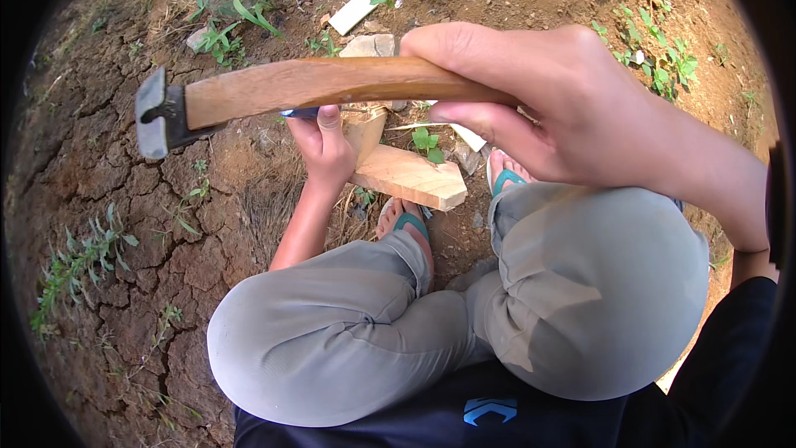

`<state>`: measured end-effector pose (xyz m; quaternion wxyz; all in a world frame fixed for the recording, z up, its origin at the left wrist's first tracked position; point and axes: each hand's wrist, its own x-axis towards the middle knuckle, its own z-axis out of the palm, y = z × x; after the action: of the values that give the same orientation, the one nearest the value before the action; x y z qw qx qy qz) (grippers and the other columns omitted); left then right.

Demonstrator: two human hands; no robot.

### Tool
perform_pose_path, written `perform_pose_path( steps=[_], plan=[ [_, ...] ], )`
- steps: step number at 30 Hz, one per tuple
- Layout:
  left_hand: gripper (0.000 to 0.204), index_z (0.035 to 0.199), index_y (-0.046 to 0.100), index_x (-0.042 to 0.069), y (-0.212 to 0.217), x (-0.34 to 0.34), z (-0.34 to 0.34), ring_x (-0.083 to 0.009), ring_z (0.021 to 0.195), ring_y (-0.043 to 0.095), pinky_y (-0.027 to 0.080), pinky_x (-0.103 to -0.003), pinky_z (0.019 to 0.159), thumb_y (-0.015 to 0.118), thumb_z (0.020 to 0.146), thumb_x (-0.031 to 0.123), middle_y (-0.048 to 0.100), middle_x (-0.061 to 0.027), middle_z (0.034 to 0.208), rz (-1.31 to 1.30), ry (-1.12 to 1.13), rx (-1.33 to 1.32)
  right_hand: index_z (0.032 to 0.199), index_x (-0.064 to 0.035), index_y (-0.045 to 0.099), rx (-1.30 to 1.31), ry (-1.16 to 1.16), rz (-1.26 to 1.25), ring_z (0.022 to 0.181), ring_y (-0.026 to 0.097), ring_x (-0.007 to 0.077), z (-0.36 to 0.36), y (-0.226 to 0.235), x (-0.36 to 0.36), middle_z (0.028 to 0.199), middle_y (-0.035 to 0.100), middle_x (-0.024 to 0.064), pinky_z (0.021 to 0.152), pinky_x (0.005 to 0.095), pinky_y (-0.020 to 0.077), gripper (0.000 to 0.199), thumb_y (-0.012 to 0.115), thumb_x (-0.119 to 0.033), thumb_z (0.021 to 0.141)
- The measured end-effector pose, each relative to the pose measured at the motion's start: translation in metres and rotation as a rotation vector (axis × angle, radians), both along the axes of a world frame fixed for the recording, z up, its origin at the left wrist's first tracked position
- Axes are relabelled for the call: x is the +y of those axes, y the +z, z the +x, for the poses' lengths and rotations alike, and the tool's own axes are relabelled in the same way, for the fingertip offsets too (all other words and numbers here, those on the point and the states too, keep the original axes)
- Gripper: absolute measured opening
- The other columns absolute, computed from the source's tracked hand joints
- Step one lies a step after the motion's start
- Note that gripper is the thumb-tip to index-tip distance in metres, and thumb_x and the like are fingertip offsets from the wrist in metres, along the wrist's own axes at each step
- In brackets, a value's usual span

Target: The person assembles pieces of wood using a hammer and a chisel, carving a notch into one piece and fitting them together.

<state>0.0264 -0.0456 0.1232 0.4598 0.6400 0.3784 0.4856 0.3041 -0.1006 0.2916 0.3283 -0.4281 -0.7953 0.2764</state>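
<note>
Hammer [249, 99] held level above the ground, metal head at left; right hand [547, 99] fingers wrapped tight round its wooden handle. Left hand [325, 149] below, closed on what looks like a blue-handled tool set against a wood block [410, 176] on cracked soil [99, 199]

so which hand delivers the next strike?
Right, probably. The right hand grips the raised hammer by its wooden handle; the left hand is low, steadying a blue-handled tool at the wood block.

Hammer [274, 95] above left hand [327, 149], wood block [410, 176] on ground before feet [406, 224].
</note>
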Motion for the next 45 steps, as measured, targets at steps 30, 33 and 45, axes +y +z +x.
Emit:
perform_pose_path(
  steps=[30, 33, 45],
  plan=[
    [0.041, 0.123, 0.044, 0.002, 0.0, 0.001, -0.004, -0.0155, 0.097, 0.054, 0.043, -0.034, 0.092, 0.048, 0.109, 0.041, 0.056, -0.0065, 0.105, 0.077, -0.039, 0.084, 0.125, -0.0044, 0.06, 0.069, -0.002, 0.013, 0.064, 0.067, 0.0349, -0.007, 0.001, 0.002, 0.077, 0.066, 0.017, 0.057, 0.0437, 0.0512, 0.034, 0.069, -0.013, 0.094],
    [0.04, 0.122, 0.045, 0.003, -0.002, -0.001, -0.004, -0.0156, 0.097, 0.054, 0.043, -0.033, 0.093, 0.049, 0.108, 0.04, 0.056, -0.006, 0.103, 0.005, -0.029, 0.127, 0.128, -0.0035, 0.06, -0.24, 0.004, -0.227, 0.066, 0.068, 0.0334, 0.002, -0.002, 0.001, 0.083, 0.069, 0.017, 0.057, 0.0405, 0.0521, 0.038, 0.07, -0.009, 0.092],
    [0.031, 0.115, 0.045, 0.007, 0.006, 0.006, 0.01, -0.0176, 0.097, 0.055, 0.045, -0.04, 0.094, 0.051, 0.108, 0.037, 0.055, -0.0048, 0.099, 0.038, -0.13, -0.064, 0.129, -0.0016, 0.059, -0.063, -0.049, -0.092, 0.062, 0.068, 0.0301, -0.003, 0.002, 0.003, 0.074, 0.065, 0.0139, 0.055, 0.0382, 0.0516, 0.036, 0.067, -0.008, 0.095]
  ],
)
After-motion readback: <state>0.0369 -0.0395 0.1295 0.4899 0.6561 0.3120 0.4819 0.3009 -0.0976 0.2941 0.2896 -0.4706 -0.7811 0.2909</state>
